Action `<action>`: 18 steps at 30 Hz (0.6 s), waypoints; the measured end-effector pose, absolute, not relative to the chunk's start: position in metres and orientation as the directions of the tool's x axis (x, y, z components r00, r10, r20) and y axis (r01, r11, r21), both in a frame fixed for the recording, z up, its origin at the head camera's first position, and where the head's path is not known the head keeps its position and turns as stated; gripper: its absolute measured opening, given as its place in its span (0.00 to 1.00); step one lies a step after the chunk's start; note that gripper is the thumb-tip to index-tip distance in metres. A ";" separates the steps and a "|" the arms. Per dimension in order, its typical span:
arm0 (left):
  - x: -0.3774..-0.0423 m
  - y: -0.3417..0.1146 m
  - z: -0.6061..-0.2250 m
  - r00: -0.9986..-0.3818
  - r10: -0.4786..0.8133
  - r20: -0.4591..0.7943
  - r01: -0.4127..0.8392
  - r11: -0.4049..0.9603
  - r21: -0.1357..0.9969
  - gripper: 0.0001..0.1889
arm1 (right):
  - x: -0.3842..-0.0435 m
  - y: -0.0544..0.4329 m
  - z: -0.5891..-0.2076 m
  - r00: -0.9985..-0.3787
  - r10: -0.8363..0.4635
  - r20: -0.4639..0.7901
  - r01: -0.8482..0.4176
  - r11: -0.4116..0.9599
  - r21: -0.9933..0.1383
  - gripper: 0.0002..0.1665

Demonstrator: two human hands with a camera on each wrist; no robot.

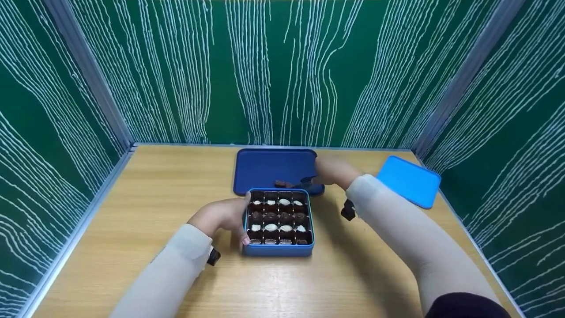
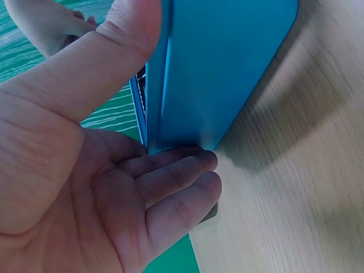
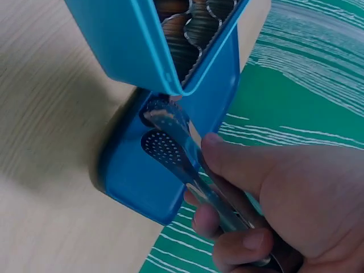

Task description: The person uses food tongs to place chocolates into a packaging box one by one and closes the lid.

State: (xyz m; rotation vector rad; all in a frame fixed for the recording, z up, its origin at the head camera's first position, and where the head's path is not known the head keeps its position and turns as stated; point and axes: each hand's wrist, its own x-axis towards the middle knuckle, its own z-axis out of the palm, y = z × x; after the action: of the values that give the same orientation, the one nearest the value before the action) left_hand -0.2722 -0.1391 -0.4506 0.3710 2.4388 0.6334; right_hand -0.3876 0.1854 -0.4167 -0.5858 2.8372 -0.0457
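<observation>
A blue square tin (image 1: 279, 251) stands on the table, its dividers filled with rows of dark and white-topped chocolates (image 1: 270, 227). My left hand (image 1: 227, 215) holds the tin by its left side, thumb at the near corner and fingers towards the far one. Behind the tin lies a dark blue tray (image 1: 273, 165), with a small brown chocolate (image 1: 280, 183) near its front edge. My right hand (image 1: 332, 170), blurred in the head view, grips metal tongs (image 3: 187, 153) above the tray's right part. The tongs' perforated tips stand slightly apart; whether they touch the chocolate I cannot tell.
A light blue lid (image 1: 409, 181) lies at the table's back right, beyond my right forearm. Green walls with white streaks (image 1: 282, 70) enclose the wooden table (image 1: 176, 172) at the back and both sides.
</observation>
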 end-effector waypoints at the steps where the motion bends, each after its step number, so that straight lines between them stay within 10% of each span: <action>1: -0.272 -0.139 -0.451 -0.790 0.396 -0.469 0.118 0.848 0.517 0.84 | -0.389 0.186 -0.418 -0.893 -0.385 -0.231 -0.381 0.922 -0.065 0.24; 18: -0.272 -0.141 -0.451 -0.788 0.377 -0.487 0.061 0.834 0.548 0.87 | -0.396 0.197 -0.411 -0.936 -0.277 -0.217 -0.265 0.961 -0.084 0.32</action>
State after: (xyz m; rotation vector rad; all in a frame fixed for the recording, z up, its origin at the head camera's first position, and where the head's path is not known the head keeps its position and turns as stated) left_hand -0.2724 -0.1407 -0.4512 0.3191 2.4091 0.6935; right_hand -0.3960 0.1974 -0.4106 -0.4034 2.8843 -0.0787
